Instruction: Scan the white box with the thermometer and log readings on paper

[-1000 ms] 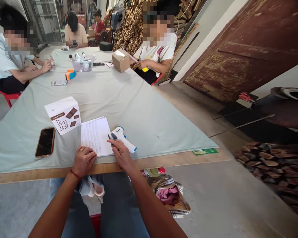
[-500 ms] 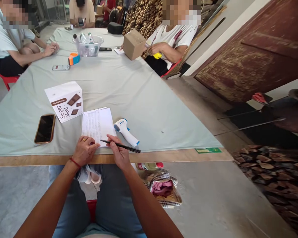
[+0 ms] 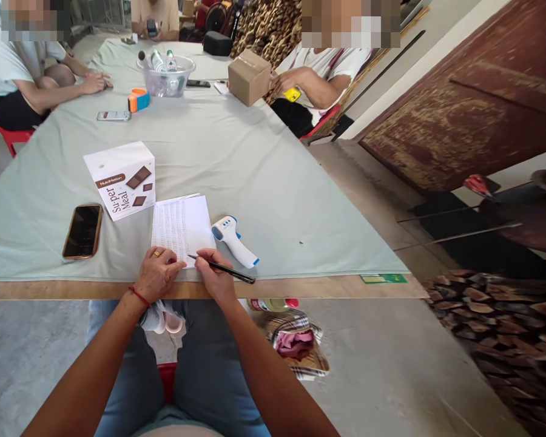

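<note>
A small stack of white paper (image 3: pixel 195 221), its upper sheet partly filled with rows of handwriting, lies near the table's front edge. My left hand (image 3: pixel 158 273) holds down its lower left corner, fingers curled and close together. In a writing grip, my right hand (image 3: pixel 215 276) is shut on a black pen (image 3: pixel 232 272), whose tip is at the lower part of the sheet. Just right of the paper lies a white and blue infrared thermometer (image 3: pixel 236 243). A folded white card printed "Su-per Meal" (image 3: pixel 125 182) stands behind the paper, and a dark-screened phone (image 3: pixel 82 232) lies left.
Farther up the cloth-covered table (image 3: pixel 273 182) are an orange and blue object (image 3: pixel 139 100), another phone (image 3: pixel 113 115), a clear tub with bottles (image 3: pixel 167 82) and a cardboard box (image 3: pixel 249 77). Three people sit around it. A plaid-lined basket (image 3: pixel 295 346) and a bottle (image 3: pixel 273 303) are below the edge.
The view has shifted slightly. My right hand and the pen tip have moved a little right along the sheet; my left hand stays on the paper.
</note>
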A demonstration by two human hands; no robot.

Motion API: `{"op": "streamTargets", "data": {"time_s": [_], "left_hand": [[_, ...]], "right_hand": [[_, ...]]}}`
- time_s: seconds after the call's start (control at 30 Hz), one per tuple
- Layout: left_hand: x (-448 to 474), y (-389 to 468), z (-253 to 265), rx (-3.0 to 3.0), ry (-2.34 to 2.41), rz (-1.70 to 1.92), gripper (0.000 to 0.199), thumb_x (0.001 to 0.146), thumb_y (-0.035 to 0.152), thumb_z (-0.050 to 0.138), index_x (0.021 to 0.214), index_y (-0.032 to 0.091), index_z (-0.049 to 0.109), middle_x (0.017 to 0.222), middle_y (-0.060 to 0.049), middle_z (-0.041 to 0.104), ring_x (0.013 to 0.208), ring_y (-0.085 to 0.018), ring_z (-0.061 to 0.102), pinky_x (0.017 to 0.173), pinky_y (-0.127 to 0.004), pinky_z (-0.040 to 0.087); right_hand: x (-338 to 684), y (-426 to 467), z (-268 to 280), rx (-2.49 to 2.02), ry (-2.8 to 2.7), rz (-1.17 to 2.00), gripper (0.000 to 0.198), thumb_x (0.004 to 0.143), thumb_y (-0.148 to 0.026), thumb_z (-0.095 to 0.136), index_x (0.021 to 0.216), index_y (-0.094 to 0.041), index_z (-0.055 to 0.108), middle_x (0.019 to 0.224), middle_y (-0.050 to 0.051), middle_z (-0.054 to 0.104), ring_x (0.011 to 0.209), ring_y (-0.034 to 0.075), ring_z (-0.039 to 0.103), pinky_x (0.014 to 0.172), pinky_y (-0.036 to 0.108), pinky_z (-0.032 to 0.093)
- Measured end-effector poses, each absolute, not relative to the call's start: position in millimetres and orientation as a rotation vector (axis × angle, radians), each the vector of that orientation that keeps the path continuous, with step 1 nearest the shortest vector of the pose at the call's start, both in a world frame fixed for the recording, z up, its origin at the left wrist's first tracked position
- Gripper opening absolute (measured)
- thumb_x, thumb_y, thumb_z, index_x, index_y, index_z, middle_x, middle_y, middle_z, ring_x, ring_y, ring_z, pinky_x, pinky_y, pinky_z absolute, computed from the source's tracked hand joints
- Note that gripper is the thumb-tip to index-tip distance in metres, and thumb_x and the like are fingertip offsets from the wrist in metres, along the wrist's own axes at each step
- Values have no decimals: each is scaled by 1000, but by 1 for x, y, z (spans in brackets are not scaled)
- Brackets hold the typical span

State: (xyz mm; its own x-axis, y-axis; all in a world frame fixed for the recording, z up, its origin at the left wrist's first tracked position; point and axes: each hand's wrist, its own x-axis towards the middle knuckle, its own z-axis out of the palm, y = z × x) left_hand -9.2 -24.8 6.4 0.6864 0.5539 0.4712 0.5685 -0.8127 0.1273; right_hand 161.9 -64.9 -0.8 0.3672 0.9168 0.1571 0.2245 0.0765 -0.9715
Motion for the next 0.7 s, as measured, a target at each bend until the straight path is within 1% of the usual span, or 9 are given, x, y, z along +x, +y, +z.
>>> {"op": "streamTargets", "data": {"time_s": [0.07,0.13,0.3,0.43,0.6,0.7], "left_hand": [[-9,-25,7,-2859,-961,-777,25,96,19,47,96,26,71,85,-4,62,83,-19,50,85,-37,37],[-8,-26,7,-2856,-961,-795,25,96,19,47,95,25,71,85,-4,61,83,-19,49,85,-37,37],[-7,-26,8,-2828,-929,-835,24,96,18,48,93,24,71,83,-4,60,81,-19,48,83,-36,37],[-7,-26,8,-2833,-940,-820,24,96,18,48,94,25,71,83,-4,60,81,-19,49,84,-36,37],[-7,-27,6,-2871,-982,-751,26,96,19,47,99,27,72,85,-5,60,84,-19,50,86,-37,38],[-7,-26,6,-2874,-979,-762,28,97,19,45,98,27,72,85,-5,61,84,-19,50,86,-37,38]], "right_hand": [[164,-65,-1,-1440,-1157,699,12,72,-31,56,77,-22,62,68,-1,65,62,15,58,62,29,50],[164,-66,-2,-1452,-1183,657,10,70,-30,56,73,-22,61,64,-2,63,60,15,56,61,28,49],[163,-70,-7,-1437,-1234,646,11,72,-30,54,64,-23,54,58,-4,56,57,14,51,61,28,46],[163,-70,-6,-1448,-1275,655,13,74,-30,52,63,-23,51,57,-5,52,56,13,48,59,27,43],[163,-70,-4,-1469,-1301,654,14,74,-32,52,63,-24,50,56,-5,51,56,13,47,58,27,42],[162,-71,-4,-1461,-1303,669,14,75,-32,52,63,-24,50,57,-4,52,56,13,47,58,27,42]]}}
